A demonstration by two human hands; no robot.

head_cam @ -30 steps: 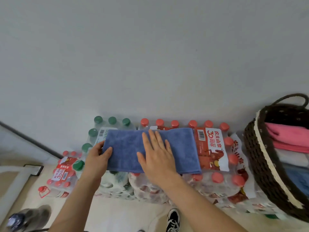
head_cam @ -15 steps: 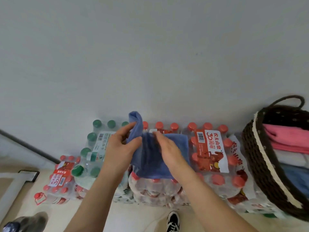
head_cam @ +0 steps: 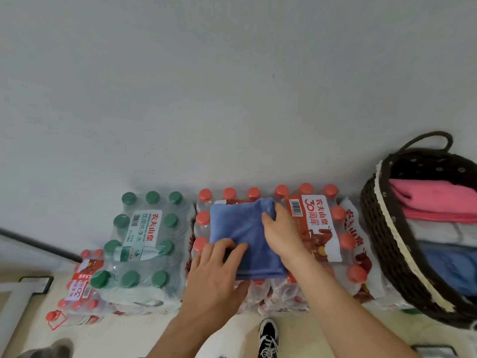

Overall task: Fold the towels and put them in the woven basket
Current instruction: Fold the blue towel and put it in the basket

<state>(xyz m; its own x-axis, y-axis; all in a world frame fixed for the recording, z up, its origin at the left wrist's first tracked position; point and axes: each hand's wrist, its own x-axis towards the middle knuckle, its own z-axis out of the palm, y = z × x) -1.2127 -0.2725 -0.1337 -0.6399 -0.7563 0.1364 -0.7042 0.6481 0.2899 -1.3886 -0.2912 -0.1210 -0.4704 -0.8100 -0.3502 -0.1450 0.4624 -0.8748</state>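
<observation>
Head view: our left hand (head_cam: 214,275) grips the folded blue towel (head_cam: 237,228) by its near corner, and our right hand (head_cam: 281,233) pinches its far fold. Carried to the woven basket (head_cam: 374,215) beyond our right hand, we think loose layers may fall open.

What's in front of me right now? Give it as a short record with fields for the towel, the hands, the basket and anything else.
Towel: blue towel, folded, lying on the red-capped bottle pack
Hands: left hand holds its near left corner; right hand grips its far right edge
Basket: woven basket to the right, holding a pink towel and other folded towels
Also there: green-capped bottle pack to the left
</observation>
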